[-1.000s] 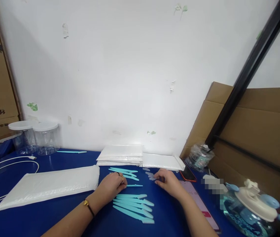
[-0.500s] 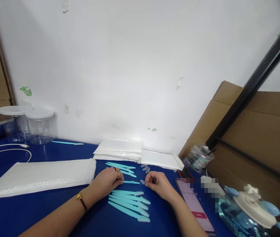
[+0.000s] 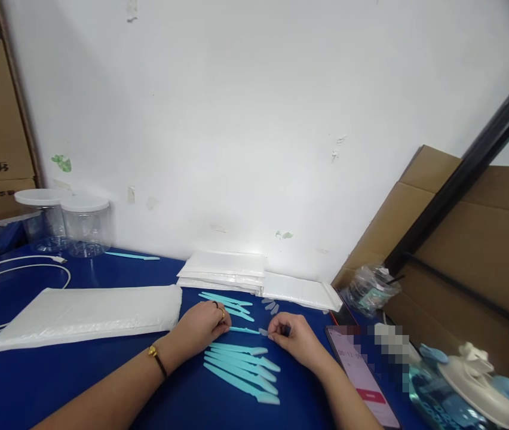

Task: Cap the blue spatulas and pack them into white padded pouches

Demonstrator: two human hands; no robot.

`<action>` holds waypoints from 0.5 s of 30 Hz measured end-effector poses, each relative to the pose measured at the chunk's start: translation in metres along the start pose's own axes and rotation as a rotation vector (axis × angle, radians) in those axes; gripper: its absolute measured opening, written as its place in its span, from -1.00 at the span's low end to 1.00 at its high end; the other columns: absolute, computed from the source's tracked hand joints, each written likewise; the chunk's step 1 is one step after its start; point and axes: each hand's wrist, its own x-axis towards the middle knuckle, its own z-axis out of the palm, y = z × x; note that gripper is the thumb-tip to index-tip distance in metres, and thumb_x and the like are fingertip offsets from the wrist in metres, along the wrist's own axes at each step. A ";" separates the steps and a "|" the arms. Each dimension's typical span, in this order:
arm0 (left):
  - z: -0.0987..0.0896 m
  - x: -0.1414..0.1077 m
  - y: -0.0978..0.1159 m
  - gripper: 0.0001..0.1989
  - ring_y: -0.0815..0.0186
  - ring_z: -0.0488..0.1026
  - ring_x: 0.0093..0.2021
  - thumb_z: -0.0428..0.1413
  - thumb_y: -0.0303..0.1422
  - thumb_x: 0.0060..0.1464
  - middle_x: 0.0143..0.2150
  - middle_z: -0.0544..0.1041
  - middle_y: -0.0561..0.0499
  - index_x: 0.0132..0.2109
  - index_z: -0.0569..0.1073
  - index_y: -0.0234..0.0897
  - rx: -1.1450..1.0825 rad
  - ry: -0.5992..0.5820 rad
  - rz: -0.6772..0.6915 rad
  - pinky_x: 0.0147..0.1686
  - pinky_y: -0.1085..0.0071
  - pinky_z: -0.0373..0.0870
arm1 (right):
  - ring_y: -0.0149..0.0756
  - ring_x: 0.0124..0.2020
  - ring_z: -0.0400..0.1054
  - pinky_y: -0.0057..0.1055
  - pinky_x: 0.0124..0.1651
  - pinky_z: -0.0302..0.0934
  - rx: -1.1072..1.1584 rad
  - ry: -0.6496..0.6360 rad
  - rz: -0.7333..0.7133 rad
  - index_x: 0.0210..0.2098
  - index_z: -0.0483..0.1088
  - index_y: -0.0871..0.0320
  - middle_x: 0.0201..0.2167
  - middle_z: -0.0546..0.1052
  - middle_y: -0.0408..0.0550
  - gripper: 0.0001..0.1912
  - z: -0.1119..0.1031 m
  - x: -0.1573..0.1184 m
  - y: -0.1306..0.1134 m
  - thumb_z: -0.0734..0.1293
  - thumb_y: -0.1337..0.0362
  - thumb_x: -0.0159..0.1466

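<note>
A turquoise tool [image 3: 244, 329], slim and knife-shaped, is reaching out from the left fingers towards the right ones, just above a blue table [image 3: 308, 406] or lying on it; which of the two, I cannot tell. The left hand [image 3: 203, 328], wearing rings and a dark bracelet with a gold bead, is pinching the tool's near end, its fingers closing together around it. The right hand [image 3: 297, 337] is facing it, thumb and forefinger clamping a small clear cap [image 3: 263, 332]. The cap is sitting right at the tool's tip, between the two hands; whether it is enclosing the tip is too small to tell.

Nearer the wearer than the left fingers, a fan of turquoise tools [image 3: 244, 368] is lying with its broad ends pointing right. Just beyond those fingers, a smaller group of similar tools [image 3: 230, 300] is resting. A few loose clear caps [image 3: 274, 310] are lying just beyond the right fingertips.

Farther past both hands, a stack of white packets [image 3: 223, 263] is standing against the wall. Left of the left fingers, a large white padded packet [image 3: 97, 310] is lying flat. Right of the right fingers, a phone [image 3: 371, 382] is showing a lit screen.
</note>
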 end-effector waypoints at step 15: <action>0.003 -0.002 0.012 -0.81 0.34 0.40 -0.29 -0.01 -0.37 0.13 -0.35 0.52 0.06 -0.37 0.49 -0.21 -0.051 -0.026 0.042 -0.29 0.48 0.22 | -0.41 -0.49 0.32 -0.53 -0.42 0.16 -0.006 -0.051 -0.080 -0.49 0.45 0.14 -0.51 0.48 -0.17 -0.87 0.011 -0.002 -0.016 0.29 0.45 0.08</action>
